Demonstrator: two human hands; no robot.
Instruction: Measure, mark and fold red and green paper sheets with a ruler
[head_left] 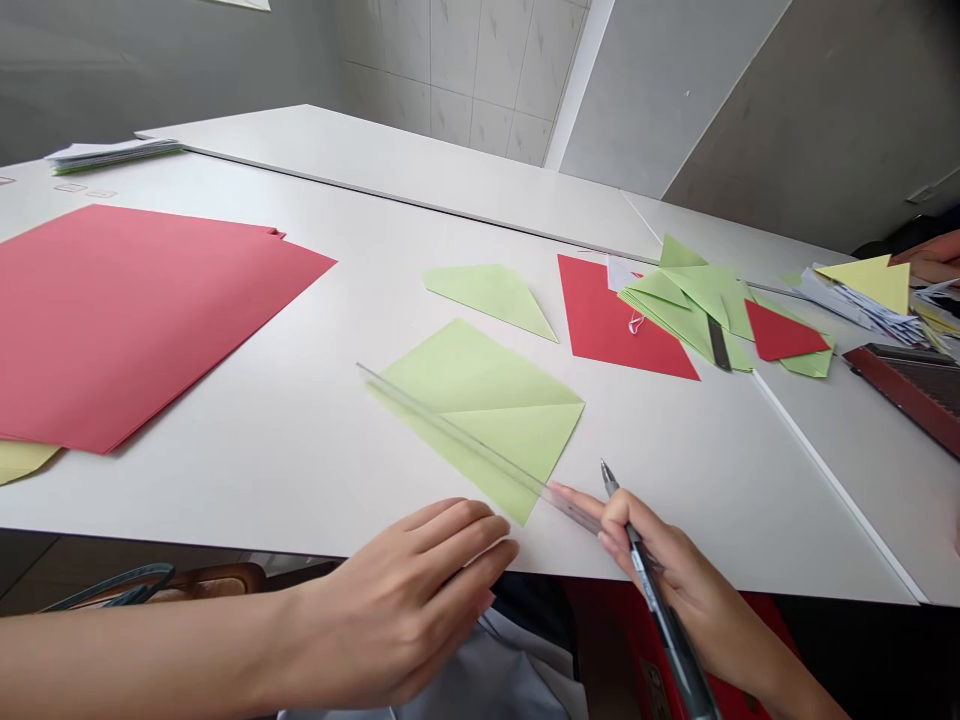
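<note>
My right hand (660,560) is closed around a dark pen (667,620), its tip pointing up and away. The same hand also grips the near end of a clear ruler (465,436), which slants across a light green paper sheet (487,375) with a fold crease. Near the table's front edge, my left hand (427,590) hovers with loosely bent fingers beside the green sheet's near corner. Nothing shows in it, though its thumb is mostly hidden. A smaller green paper piece (491,298) lies just beyond the sheet.
Large red sheets (150,320) lie at left over yellow paper (26,460). At right are a red sheet (622,335), piled green papers (697,290), a dark strip (718,343) and a small red piece (784,332). A paper stack (112,152) sits far left; another person's hand (937,258) shows far right.
</note>
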